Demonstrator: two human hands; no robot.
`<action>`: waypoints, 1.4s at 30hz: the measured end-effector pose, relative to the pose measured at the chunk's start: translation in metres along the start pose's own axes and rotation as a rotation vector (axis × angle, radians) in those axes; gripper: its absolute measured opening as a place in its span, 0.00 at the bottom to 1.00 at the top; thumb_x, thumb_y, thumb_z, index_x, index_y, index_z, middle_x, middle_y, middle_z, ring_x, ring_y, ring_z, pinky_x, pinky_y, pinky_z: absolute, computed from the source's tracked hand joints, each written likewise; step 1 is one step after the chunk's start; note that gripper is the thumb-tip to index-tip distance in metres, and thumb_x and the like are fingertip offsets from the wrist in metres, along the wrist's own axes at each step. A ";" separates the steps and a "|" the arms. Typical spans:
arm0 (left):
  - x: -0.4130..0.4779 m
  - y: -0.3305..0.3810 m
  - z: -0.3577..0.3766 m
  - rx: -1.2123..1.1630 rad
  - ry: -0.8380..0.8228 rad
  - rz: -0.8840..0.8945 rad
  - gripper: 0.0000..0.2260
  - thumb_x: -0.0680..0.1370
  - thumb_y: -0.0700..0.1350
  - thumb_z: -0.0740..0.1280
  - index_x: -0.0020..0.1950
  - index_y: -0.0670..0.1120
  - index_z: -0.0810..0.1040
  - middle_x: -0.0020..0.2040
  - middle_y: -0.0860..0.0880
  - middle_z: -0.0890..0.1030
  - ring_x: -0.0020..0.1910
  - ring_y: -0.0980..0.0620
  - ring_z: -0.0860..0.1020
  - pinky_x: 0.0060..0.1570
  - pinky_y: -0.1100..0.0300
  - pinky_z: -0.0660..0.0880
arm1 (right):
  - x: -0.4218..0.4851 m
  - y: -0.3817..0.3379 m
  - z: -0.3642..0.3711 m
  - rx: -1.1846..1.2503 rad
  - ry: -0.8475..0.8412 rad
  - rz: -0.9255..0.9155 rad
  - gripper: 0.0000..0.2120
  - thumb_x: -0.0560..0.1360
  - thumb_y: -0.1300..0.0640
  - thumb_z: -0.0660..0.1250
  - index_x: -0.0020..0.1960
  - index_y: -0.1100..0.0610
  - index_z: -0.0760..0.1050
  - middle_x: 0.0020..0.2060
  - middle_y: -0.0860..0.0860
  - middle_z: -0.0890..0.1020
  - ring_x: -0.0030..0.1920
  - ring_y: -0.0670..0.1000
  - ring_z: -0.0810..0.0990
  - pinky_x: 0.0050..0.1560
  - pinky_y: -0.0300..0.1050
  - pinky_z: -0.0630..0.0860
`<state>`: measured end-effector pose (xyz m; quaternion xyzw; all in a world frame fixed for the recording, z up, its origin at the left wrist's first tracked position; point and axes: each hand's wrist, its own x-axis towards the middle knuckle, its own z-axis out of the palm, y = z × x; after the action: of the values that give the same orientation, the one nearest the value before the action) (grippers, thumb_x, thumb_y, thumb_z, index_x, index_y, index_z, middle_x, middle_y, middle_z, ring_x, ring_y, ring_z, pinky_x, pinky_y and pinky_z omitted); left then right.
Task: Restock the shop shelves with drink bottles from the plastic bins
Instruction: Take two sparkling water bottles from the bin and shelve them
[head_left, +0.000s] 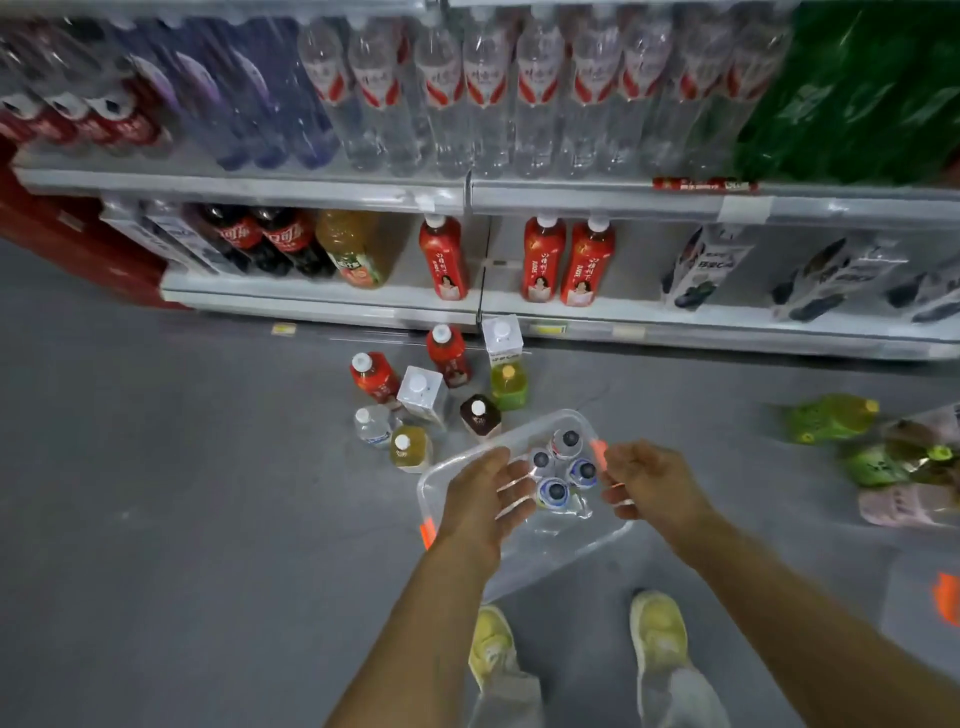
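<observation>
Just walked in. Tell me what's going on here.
A person is restocking drinks. The left grip and the right grip hover open over a clear plastic bin at their feet, holding nothing. Four small dark-capped bottles stand in the bin. More bottles and cartons stand on the floor before the bottom shelf, which has gaps beside its red bottles.

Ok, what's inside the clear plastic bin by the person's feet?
Four small dark-capped bottles stand upright, clustered together. The left hand covers part of the bin, so anything under it is hidden.
</observation>
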<state>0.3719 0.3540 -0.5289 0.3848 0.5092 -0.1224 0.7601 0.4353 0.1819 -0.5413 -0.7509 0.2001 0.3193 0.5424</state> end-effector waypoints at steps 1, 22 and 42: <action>0.016 -0.011 0.000 0.001 0.013 0.004 0.06 0.82 0.44 0.64 0.55 0.45 0.79 0.45 0.47 0.84 0.45 0.47 0.82 0.46 0.54 0.79 | 0.019 0.015 -0.004 -0.027 -0.004 0.020 0.11 0.79 0.67 0.61 0.39 0.60 0.74 0.33 0.58 0.75 0.29 0.52 0.72 0.29 0.40 0.68; 0.247 -0.240 0.005 0.015 0.247 -0.023 0.11 0.81 0.40 0.65 0.64 0.45 0.74 0.49 0.45 0.80 0.44 0.47 0.79 0.42 0.56 0.75 | 0.248 0.236 -0.008 -0.644 -0.251 -0.051 0.05 0.75 0.65 0.64 0.45 0.56 0.72 0.39 0.52 0.75 0.44 0.55 0.74 0.44 0.44 0.71; 0.431 -0.307 -0.018 0.555 0.223 0.374 0.32 0.60 0.39 0.79 0.62 0.48 0.76 0.53 0.50 0.83 0.53 0.49 0.82 0.44 0.65 0.79 | 0.346 0.343 0.071 -0.118 0.042 -0.112 0.23 0.71 0.72 0.68 0.61 0.60 0.63 0.43 0.42 0.70 0.49 0.49 0.73 0.54 0.43 0.71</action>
<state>0.3765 0.2483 -1.0475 0.6742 0.4573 -0.0721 0.5754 0.4428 0.1512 -1.0330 -0.7979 0.1501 0.2841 0.5100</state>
